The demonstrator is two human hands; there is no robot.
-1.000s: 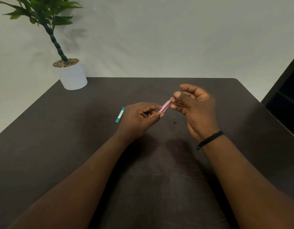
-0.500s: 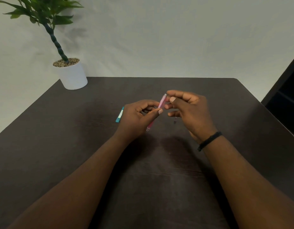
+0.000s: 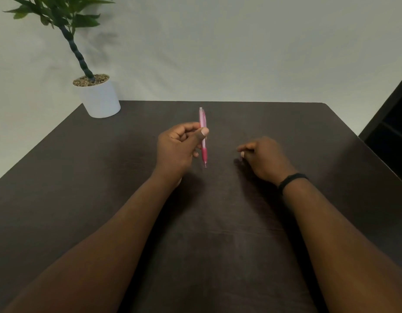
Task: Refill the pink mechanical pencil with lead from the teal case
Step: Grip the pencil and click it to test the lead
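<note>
A dark brown wooden table (image 3: 218,245) fills most of the view, its grain running in faint streaks toward the far edge. Far off to the left of the left hand (image 3: 176,150), at the table's back corner, stands a white pot (image 3: 100,100), round and plain, topped with small brown pebbles (image 3: 91,79). Out of the pebbles rises a dark, knobbly green stem (image 3: 76,53), leaning leftward as it climbs, with long green leaves (image 3: 60,10) spreading at the top. Behind the table hangs a pale grey-white wall (image 3: 240,46). Well beyond the right hand (image 3: 265,159), at the right edge, a black piece of furniture (image 3: 392,123) stands in shadow.
</note>
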